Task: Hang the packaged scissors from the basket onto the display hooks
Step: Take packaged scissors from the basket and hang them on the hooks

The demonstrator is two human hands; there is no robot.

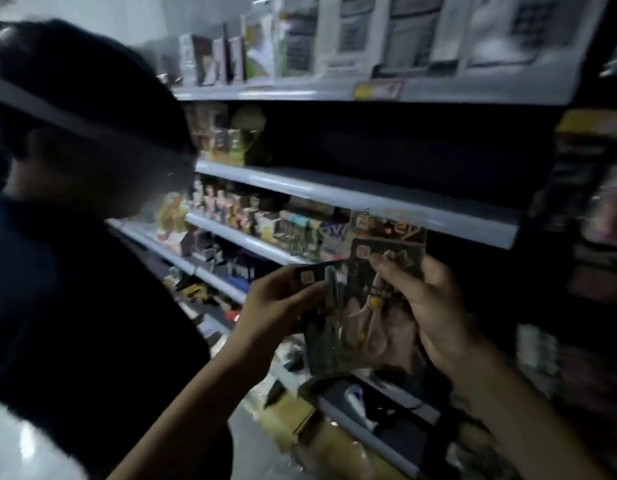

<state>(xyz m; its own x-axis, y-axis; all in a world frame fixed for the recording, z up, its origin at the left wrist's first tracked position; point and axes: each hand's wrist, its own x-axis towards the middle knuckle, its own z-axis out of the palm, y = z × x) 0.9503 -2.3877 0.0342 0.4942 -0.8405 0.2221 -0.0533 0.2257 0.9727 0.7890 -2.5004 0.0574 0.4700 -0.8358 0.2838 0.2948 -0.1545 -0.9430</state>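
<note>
the step in hand looks like freeing one card from the fan, so it is best to slide the front pack off by its top edge and keep its hang hole uncovered. the packaged scissors (338, 327) are held up just below the grey shelf lip (334, 188), between both hands. the left hand (283, 299) curls round the left cards. the right hand (431, 299) cups the right ones from behind, with its thumb pressed on the front. no hook shows below that lip in the blur.

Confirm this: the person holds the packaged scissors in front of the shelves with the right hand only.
Wrong: the left hand grips the packaged scissors too, together with the right hand, in front of the shelves. The head view shows it.
</note>
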